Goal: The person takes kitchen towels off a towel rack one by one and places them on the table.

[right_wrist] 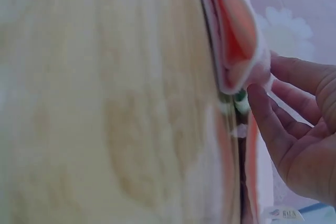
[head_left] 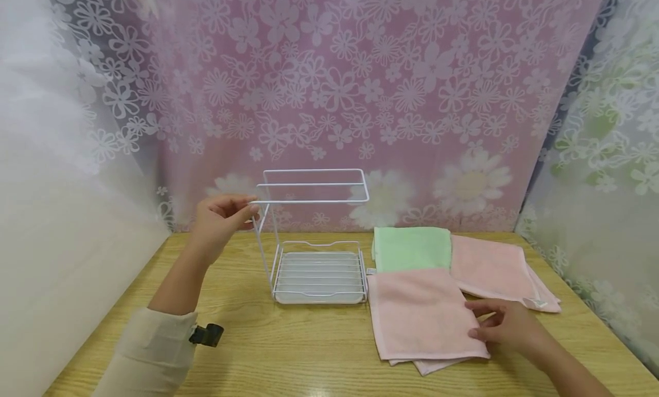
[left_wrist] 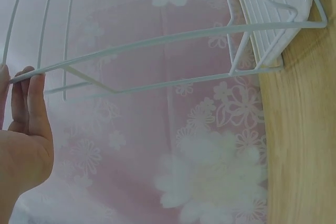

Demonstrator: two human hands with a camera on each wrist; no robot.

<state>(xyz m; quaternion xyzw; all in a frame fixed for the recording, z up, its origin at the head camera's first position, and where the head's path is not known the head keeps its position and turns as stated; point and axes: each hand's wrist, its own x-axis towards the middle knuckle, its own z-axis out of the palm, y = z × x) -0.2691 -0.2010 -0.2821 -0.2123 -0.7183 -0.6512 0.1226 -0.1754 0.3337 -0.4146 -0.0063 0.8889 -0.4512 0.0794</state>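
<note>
A white two-tier wire rack stands on the table, a white tray under its lower bars. My left hand pinches the rack's upper left front corner between thumb and fingers; the left wrist view shows the fingertips on that wire. To the right lies a folded pink towel, nearest me. At its right edge, my right hand pinches the folded cloth, its thumb low against the fold in the right wrist view. Behind are a folded green towel and a second folded pink towel.
The wooden table runs back to a pink flowered curtain. Pale sheeting closes the left side, and a flowered sheet the right. A black clip sits at my left cuff.
</note>
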